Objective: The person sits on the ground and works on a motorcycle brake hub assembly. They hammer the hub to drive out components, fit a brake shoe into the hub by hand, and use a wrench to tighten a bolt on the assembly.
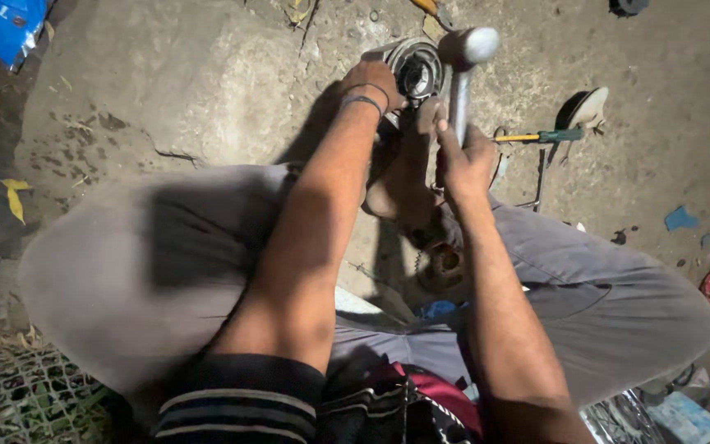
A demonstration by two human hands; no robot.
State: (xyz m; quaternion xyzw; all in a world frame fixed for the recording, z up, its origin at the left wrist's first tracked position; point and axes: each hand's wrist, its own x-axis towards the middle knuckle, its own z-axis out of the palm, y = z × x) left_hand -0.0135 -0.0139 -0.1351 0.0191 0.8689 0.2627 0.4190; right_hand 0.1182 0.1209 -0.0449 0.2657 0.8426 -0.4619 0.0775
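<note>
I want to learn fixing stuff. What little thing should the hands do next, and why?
Probably bring the hammer down onto the round metal part. The right hand holds the hammer raised above it, while the left hand rests on the part, steadying it on the ground.

Grey trousers [149, 263]; striped dark sleeve [240, 403]; yellow-and-green screwdriver [536, 137]; blue scrap [680, 219]

we see a dim scene lit by one hard light from near the head, bright on the concrete ground [207, 74] at the middle and falling off to near black at the left edge and corners. the left arm [314, 222] throws a sharp dark shadow over the grey trousers [125, 263]. the hammer head [474, 45] glares white and is smeared by motion. edges bow outward, wide-angle style.
</note>
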